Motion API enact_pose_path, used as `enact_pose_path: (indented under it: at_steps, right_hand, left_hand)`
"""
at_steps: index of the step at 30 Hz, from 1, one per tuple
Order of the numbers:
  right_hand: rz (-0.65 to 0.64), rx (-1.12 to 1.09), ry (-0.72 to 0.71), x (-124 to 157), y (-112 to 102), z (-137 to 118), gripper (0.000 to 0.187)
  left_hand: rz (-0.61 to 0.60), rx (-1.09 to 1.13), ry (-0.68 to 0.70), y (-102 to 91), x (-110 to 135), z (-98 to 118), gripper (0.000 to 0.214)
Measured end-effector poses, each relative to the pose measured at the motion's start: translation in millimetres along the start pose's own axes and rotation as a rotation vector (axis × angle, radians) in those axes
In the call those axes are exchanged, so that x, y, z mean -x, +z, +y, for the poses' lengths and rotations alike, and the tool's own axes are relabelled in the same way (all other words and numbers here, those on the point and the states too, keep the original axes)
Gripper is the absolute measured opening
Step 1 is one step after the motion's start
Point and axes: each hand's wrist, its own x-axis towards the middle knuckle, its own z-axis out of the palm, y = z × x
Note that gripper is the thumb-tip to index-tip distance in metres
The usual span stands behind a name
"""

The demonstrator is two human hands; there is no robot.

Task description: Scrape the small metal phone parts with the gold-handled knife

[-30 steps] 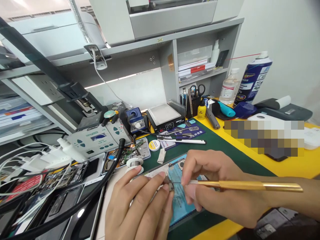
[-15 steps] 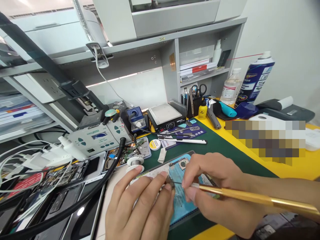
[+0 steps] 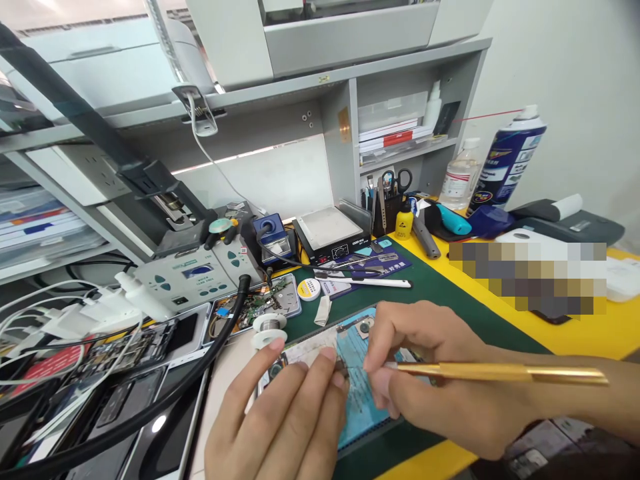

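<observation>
My left hand (image 3: 285,413) pinches a small dark part (image 3: 341,368) between thumb and fingertips, low over an opened phone (image 3: 357,393) with a blue inner sheet. My right hand (image 3: 430,373) grips a long gold tool (image 3: 500,373) like a pen, and its thin tip points at that small part. Both hands hover over the phone on the green mat (image 3: 440,293). My fingers hide most of the small part.
A soldering station (image 3: 195,277), a black hose (image 3: 165,407), opened phones (image 3: 130,353) and a circuit board (image 3: 257,307) lie left. Behind are a hot plate (image 3: 330,233), solder reels (image 3: 267,330), a white pen (image 3: 380,283), a tool cup (image 3: 390,200), bottles and a spray can (image 3: 510,157).
The gold tool's rear end dipped, then rose back to level. My left fingers shifted slightly on the small part; both hands stay over the phone.
</observation>
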Motion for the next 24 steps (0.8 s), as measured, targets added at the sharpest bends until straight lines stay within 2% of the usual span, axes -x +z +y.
enact_pose_path:
  at_steps: [2, 7, 15, 17, 19, 22, 24]
  right_hand:
    - [-0.05, -0.155, 0.121, -2.1, -2.4, -4.2, 0.016]
    - [-0.138, -0.481, 0.321, -5.4, -4.1, -5.7, 0.016]
    - [-0.193, -0.618, 0.421, -9.3, -2.1, -2.8, 0.014]
    - [-0.193, -0.587, 0.397, -6.5, 0.1, -2.6, 0.015]
    - [-0.12, -0.494, 0.316, -2.6, 2.3, -2.6, 0.015]
    - [0.045, -0.298, 0.114, 2.2, 4.9, -2.1, 0.016]
    - [0.082, -0.185, -0.004, 3.3, 5.5, -1.0, 0.017]
  left_hand:
    - [-0.005, 0.008, 0.007, 0.6, 0.3, 1.0, 0.02]
    - [0.021, 0.012, -0.028, 0.4, -2.2, 3.8, 0.024]
    - [0.057, 0.03, -0.06, -0.8, -5.8, 5.2, 0.025]
    - [0.069, 0.046, -0.086, -0.1, -6.9, 6.2, 0.023]
    - [0.073, 0.063, -0.128, 0.1, -8.4, 7.4, 0.022]
    - [0.066, 0.075, -0.164, -0.6, -10.4, 8.4, 0.022]
    - [0.053, 0.079, -0.156, -0.9, -10.6, 8.0, 0.022]
